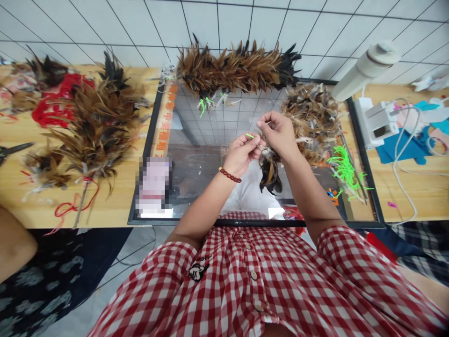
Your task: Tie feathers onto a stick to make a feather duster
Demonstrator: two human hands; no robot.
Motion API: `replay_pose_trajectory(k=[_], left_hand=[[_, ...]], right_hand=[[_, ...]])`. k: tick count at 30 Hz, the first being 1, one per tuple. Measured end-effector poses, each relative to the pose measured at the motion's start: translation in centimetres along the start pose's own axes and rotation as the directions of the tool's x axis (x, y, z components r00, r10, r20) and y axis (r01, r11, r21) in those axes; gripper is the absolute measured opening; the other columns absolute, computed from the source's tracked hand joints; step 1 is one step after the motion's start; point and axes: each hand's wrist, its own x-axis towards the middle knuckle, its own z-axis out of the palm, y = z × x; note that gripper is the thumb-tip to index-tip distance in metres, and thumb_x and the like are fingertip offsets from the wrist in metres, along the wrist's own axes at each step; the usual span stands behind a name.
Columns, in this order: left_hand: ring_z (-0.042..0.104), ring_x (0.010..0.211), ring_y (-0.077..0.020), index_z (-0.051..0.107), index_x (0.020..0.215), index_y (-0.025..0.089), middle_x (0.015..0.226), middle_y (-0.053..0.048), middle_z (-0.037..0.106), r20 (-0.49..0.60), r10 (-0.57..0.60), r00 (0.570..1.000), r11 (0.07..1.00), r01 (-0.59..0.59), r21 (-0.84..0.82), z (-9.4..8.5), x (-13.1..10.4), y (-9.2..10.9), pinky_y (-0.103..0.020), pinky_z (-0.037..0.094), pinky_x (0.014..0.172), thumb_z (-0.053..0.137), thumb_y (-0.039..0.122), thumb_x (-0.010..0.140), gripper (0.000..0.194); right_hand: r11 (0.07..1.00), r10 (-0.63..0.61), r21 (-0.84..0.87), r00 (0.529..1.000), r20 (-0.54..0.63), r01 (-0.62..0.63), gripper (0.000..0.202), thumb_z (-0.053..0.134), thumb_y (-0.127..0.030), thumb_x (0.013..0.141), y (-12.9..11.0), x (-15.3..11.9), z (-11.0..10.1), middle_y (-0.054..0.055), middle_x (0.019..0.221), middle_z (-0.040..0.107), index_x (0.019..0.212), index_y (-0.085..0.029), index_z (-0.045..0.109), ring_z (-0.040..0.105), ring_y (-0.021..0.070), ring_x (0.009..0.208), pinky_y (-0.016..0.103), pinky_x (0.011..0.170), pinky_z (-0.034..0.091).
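My left hand [241, 153] is closed in a pinch at the base of a small feather bunch [271, 174]. The dark brown and black feathers hang down to the right of those fingers. A short bright green strip [249, 135] pokes out at the left fingertips. Just above and to the right, my right hand [280, 135] has thumb and forefinger pressed together. Whatever that pinch holds is too small to make out. Both hands are over a black-framed glass panel [196, 182], and a beaded bracelet circles my left wrist.
A long feather garland [231, 70] lies along the back. Loose feathers [312, 117] and green strips [343, 168] lie at right, near a white flask [368, 68] and a power strip [373, 124]. Leftward are a feather bundle [101, 121] on a stick, scissors [14, 149] and a person's arm [14, 243].
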Motion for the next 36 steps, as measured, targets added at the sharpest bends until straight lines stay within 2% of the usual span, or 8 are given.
replay_pose_trajectory(k=[3, 9, 15, 20, 23, 26, 30, 36], left_hand=[[0.054, 0.048, -0.0015, 0.058, 0.076, 0.015, 0.063, 0.004, 0.066, -0.091, -0.011, 0.996, 0.999, 0.008, -0.035, -0.3, 0.8, -0.4, -0.012, 0.04, 0.05, 0.076, 0.014, 0.085, 0.02], [0.056, 0.049, -0.0017, 0.058, 0.075, 0.014, 0.065, 0.002, 0.066, -0.144, -0.075, 0.987, 0.982, 0.048, -0.181, -0.6, 1.3, -0.6, -0.011, 0.043, 0.051, 0.065, 0.006, 0.091, 0.018], [0.056, 0.05, -0.0021, 0.061, 0.08, 0.014, 0.075, 0.0, 0.069, -0.132, -0.094, 0.987, 0.983, 0.071, -0.171, -1.2, 1.7, -1.3, -0.013, 0.044, 0.05, 0.067, 0.006, 0.087, 0.012], [0.069, 0.082, -0.0099, 0.067, 0.092, 0.019, 0.097, -0.001, 0.072, -0.426, 0.218, 0.878, 0.975, -0.215, 0.056, -2.6, 3.1, -1.4, -0.022, 0.055, 0.076, 0.072, 0.002, 0.078, 0.023], [0.068, 0.1, -0.0132, 0.072, 0.091, 0.02, 0.103, -0.002, 0.074, -0.236, 0.324, 0.916, 0.943, -0.292, 0.16, -2.9, 3.1, -0.9, -0.024, 0.054, 0.09, 0.076, 0.013, 0.08, 0.014], [0.068, 0.089, -0.014, 0.074, 0.084, 0.016, 0.091, -0.005, 0.075, 0.054, 0.142, 0.988, 0.978, -0.148, 0.146, -2.7, 2.2, -0.4, -0.026, 0.054, 0.084, 0.083, 0.028, 0.078, 0.016], [0.063, 0.065, -0.0126, 0.067, 0.072, 0.013, 0.076, -0.006, 0.069, 0.271, -0.105, 0.957, 0.99, 0.074, 0.123, -2.3, 1.1, -0.5, -0.026, 0.053, 0.06, 0.083, 0.04, 0.077, 0.032], [0.051, 0.043, -0.0099, 0.066, 0.074, 0.015, 0.058, 0.001, 0.059, 0.248, -0.128, 0.96, 0.99, 0.111, 0.084, -2.2, 1.5, -1.6, -0.022, 0.041, 0.041, 0.073, 0.035, 0.086, 0.025]], right_hand=[[1.0, 0.007, 0.013, 1.0, 0.012, -0.008, 0.045, 0.066, -0.064, 0.088, 0.0, -1.4, -1.8, 0.002, 0.083, 0.065, 0.095, -0.019, 0.068, 0.062, 0.0154, 0.077, 0.029, 0.073, 0.052], [0.999, -0.044, -0.006, 0.917, 0.398, 0.05, 0.065, 0.076, -0.059, 0.081, 0.0, -5.5, -3.3, 0.011, 0.138, 0.063, 0.133, -0.022, 0.061, 0.055, 0.0289, 0.132, 0.045, 0.115, 0.042], [0.938, 0.187, 0.205, 0.905, 0.383, -0.281, 0.046, 0.067, -0.063, 0.088, 1.4, -6.6, -0.9, 0.001, 0.069, 0.059, 0.078, -0.018, 0.06, 0.056, 0.014, 0.066, 0.03, 0.07, 0.048], [0.586, 0.3, 0.584, 0.82, 0.488, -0.562, 0.047, 0.085, -0.056, 0.073, -0.4, -6.5, -0.8, -0.007, 0.061, 0.041, 0.078, -0.018, 0.059, 0.044, 0.0077, 0.054, 0.026, 0.06, 0.045], [0.458, 0.298, 0.608, 0.757, 0.582, -0.648, 0.043, 0.088, -0.048, 0.073, -1.1, -6.2, -1.0, -0.008, 0.061, 0.039, 0.079, -0.019, 0.056, 0.043, 0.0062, 0.052, 0.029, 0.067, 0.053], [0.361, 0.261, 0.595, 0.691, 0.675, -0.718, 0.04, 0.086, -0.042, 0.076, -1.4, -6.1, -0.8, -0.009, 0.061, 0.037, 0.078, -0.018, 0.054, 0.039, 0.0046, 0.051, 0.03, 0.071, 0.057], [0.217, 0.18, 0.582, 0.618, 0.765, -0.784, 0.043, 0.085, -0.038, 0.076, -1.7, -6.1, 0.1, -0.01, 0.06, 0.032, 0.074, -0.019, 0.047, 0.031, 0.0032, 0.047, 0.027, 0.064, 0.057], [0.338, 0.249, 0.529, 0.616, 0.747, -0.778, 0.047, 0.082, -0.055, 0.075, -1.0, -6.3, 0.4, -0.008, 0.06, 0.04, 0.076, -0.019, 0.05, 0.04, 0.0066, 0.049, 0.03, 0.062, 0.057]])
